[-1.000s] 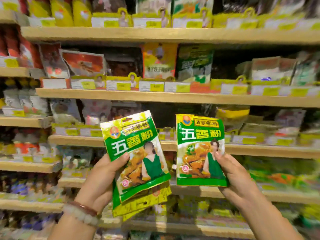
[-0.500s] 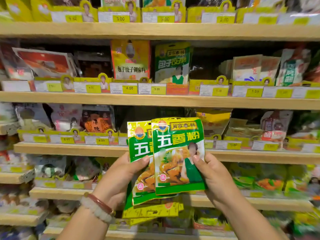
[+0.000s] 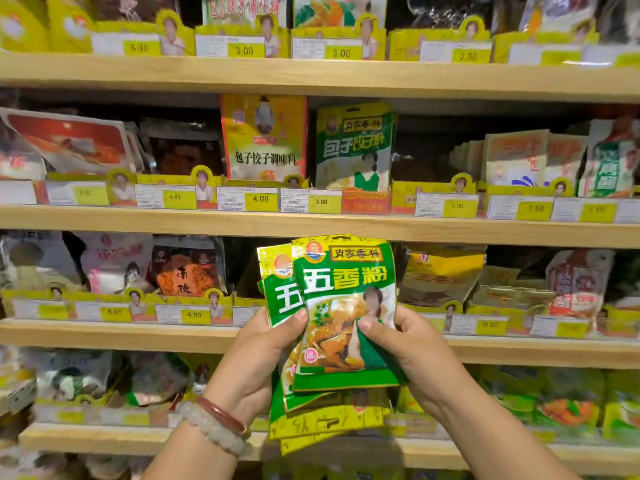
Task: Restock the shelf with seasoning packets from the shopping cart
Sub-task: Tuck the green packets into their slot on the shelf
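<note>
Holding a fanned stack of green seasoning packets point(image 3: 343, 313) in front of the wooden shelf point(image 3: 346, 226), at its third board level. Left hand point(image 3: 256, 358) grips the back packets, thumb on front, fingers behind. Right hand point(image 3: 412, 348) pinches the front packet's lower right, thumb curled onto it. Beaded bracelets point(image 3: 218, 427) on left wrist. Yellow price tags point(image 3: 259, 199) line shelf edges.

Glossy plastic packets point(image 3: 343, 313), matt wooden shelf point(image 3: 311, 230)
</note>
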